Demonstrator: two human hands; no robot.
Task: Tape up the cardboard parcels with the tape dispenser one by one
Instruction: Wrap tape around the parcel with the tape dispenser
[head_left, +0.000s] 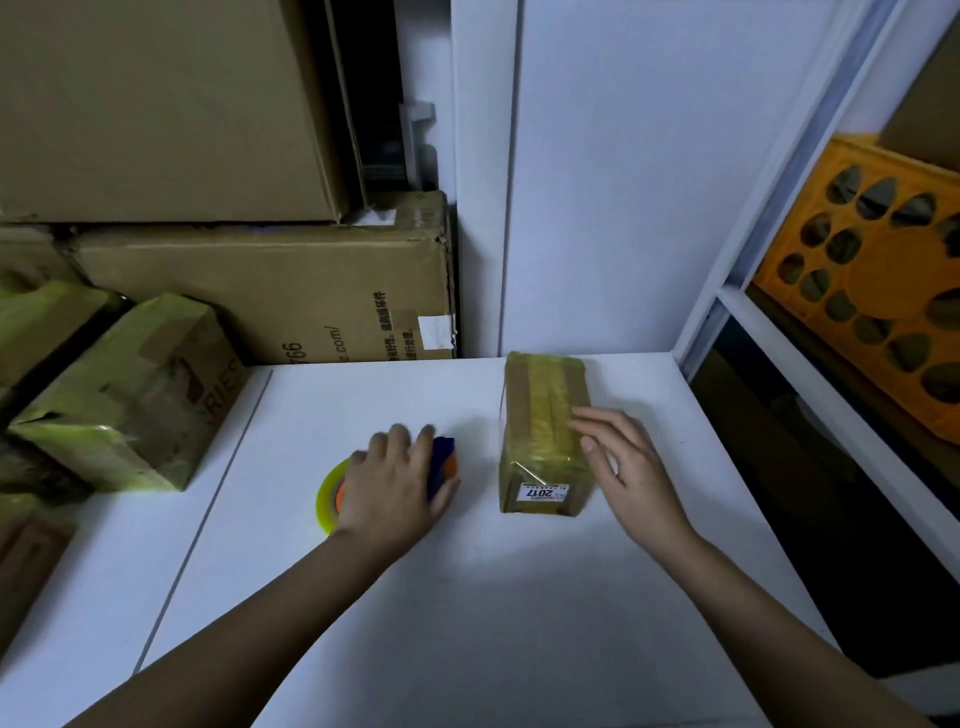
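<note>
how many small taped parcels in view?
3 clear: parcel under the right hand; two at table's left edge. More may be cut off left.

**What I count here**

I see one taped parcel (545, 431) on the table (467, 597), and one tape dispenser (395, 480). At my left lie at least three more taped parcels (130, 395); the edge cuts some off. Behind them stand two big cartons (270, 296). One orange crate (878, 270) sits right.
</note>
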